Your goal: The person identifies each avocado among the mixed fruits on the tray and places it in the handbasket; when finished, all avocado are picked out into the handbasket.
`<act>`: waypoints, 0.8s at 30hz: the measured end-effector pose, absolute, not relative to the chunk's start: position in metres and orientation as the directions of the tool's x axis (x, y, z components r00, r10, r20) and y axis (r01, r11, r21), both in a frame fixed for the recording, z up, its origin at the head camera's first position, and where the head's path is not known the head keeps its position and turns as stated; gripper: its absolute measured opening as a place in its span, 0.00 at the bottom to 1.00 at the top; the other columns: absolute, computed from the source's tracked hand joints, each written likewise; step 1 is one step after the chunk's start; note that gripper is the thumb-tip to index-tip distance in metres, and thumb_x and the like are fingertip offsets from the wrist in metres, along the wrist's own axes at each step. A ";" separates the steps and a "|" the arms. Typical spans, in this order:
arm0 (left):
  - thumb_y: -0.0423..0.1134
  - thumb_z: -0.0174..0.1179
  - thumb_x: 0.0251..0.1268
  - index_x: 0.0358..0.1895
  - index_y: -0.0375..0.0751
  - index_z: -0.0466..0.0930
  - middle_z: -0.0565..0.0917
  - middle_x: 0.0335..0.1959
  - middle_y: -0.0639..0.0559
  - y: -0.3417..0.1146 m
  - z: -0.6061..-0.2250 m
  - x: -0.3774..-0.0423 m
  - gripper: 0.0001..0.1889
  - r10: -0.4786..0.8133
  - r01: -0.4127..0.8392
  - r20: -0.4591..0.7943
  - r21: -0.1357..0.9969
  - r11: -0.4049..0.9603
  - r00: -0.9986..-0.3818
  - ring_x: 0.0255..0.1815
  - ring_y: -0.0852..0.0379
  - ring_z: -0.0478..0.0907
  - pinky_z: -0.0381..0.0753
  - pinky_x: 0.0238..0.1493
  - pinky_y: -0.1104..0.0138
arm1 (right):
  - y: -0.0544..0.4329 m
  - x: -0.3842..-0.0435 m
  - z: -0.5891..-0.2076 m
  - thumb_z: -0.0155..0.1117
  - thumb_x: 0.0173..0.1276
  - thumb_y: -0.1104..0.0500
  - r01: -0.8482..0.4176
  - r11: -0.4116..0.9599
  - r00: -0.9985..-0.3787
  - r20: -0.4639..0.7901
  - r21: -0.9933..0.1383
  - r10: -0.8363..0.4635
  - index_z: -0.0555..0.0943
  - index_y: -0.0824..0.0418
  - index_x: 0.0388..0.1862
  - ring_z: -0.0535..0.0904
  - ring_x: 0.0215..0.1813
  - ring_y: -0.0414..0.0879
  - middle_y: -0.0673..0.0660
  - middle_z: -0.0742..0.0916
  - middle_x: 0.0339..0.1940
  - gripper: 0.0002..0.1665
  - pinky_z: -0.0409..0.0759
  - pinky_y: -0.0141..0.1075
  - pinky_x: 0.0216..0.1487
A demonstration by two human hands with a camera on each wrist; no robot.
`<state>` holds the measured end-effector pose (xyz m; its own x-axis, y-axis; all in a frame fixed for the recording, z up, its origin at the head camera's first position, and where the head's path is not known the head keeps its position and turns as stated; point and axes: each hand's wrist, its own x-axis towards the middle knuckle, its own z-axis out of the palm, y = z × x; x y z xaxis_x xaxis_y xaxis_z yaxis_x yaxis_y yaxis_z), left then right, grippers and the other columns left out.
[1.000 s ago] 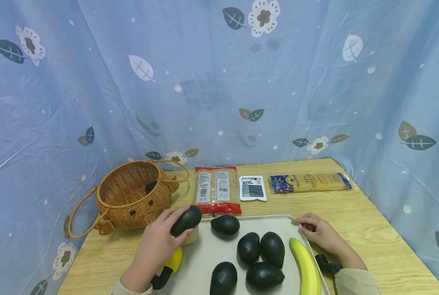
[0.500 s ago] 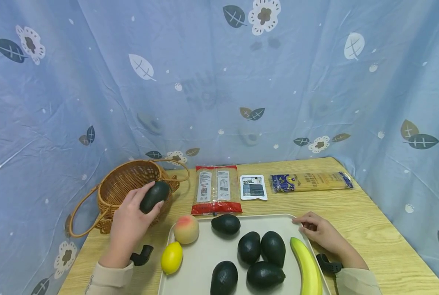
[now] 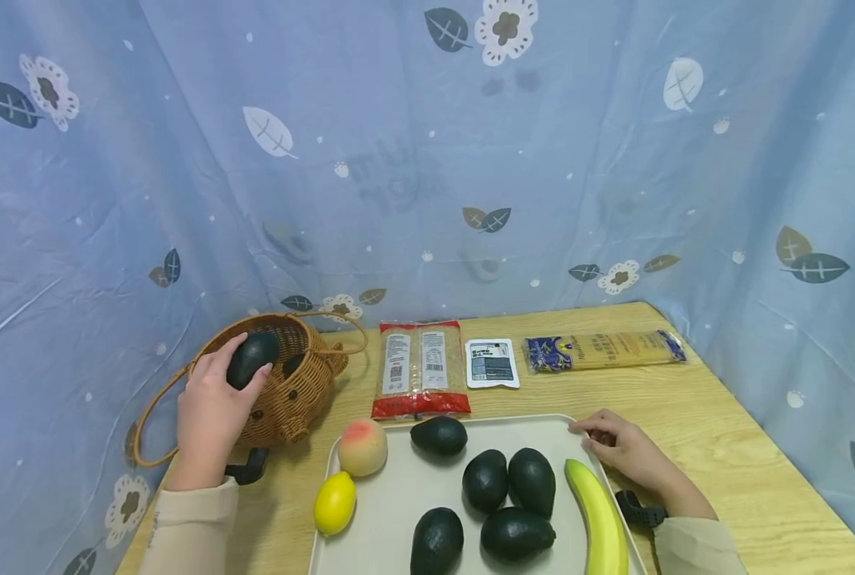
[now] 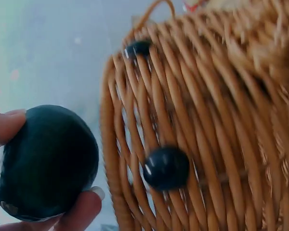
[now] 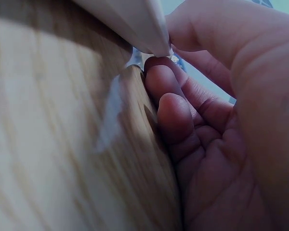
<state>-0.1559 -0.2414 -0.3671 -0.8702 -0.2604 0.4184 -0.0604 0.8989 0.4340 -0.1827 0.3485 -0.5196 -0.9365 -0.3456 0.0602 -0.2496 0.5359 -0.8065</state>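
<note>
My left hand [image 3: 215,399] grips a dark avocado [image 3: 253,359] over the near side of the wicker basket's opening. In the left wrist view, thumb and fingers wrap that avocado [image 4: 50,161] beside the basket's rim [image 4: 111,144]. The brown wicker basket [image 3: 290,403] has button eyes, and another dark avocado [image 3: 293,365] shows inside it. At the far right corner of the cream tray [image 3: 398,511], my right hand [image 3: 624,447] holds the rim. From the right wrist, its thumb and curled fingers pinch the tray's edge [image 5: 135,24] just above the wooden table.
Several avocados [image 3: 516,535], a banana [image 3: 599,519], a peach [image 3: 362,447] and a lemon [image 3: 334,503] lie on the tray. Behind it are a red-edged food bag [image 3: 421,371], a small white packet [image 3: 492,363] and a noodle pack [image 3: 603,351]. A blue curtain [image 3: 427,160] hangs behind the table.
My left hand has carried the avocado leftward from above the tray's left side to over the basket, uncovering the peach and lemon. The right hand stays at the tray corner.
</note>
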 end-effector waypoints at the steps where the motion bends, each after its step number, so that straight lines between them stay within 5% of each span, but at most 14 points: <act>1: 0.48 0.67 0.74 0.80 0.45 0.66 0.72 0.66 0.26 -0.245 -0.367 -0.158 0.35 -0.266 -0.071 0.410 0.434 0.898 -0.872 0.57 0.22 0.75 0.74 0.49 0.30 | 0.348 -0.183 -0.519 0.65 0.78 0.63 -0.246 0.535 -0.937 0.057 -0.808 -0.346 0.86 0.59 0.61 0.72 0.39 0.44 0.54 0.81 0.45 0.16 0.75 0.34 0.37; 14: 0.48 0.64 0.76 0.80 0.40 0.63 0.70 0.65 0.22 -0.269 -0.378 -0.173 0.36 -0.320 -0.156 0.333 0.436 0.886 -0.887 0.58 0.21 0.72 0.69 0.55 0.29 | 0.347 -0.182 -0.519 0.65 0.78 0.62 -0.262 0.549 -0.936 0.070 -0.794 -0.345 0.87 0.59 0.60 0.72 0.40 0.43 0.53 0.80 0.44 0.15 0.75 0.34 0.38; 24: 0.53 0.64 0.75 0.78 0.40 0.66 0.71 0.63 0.22 -0.272 -0.383 -0.174 0.36 -0.267 -0.156 0.267 0.374 0.914 -0.926 0.49 0.24 0.76 0.76 0.38 0.37 | 0.346 -0.183 -0.520 0.66 0.77 0.63 -0.245 0.553 -0.942 0.062 -0.797 -0.329 0.87 0.58 0.60 0.71 0.40 0.43 0.52 0.79 0.43 0.15 0.74 0.34 0.38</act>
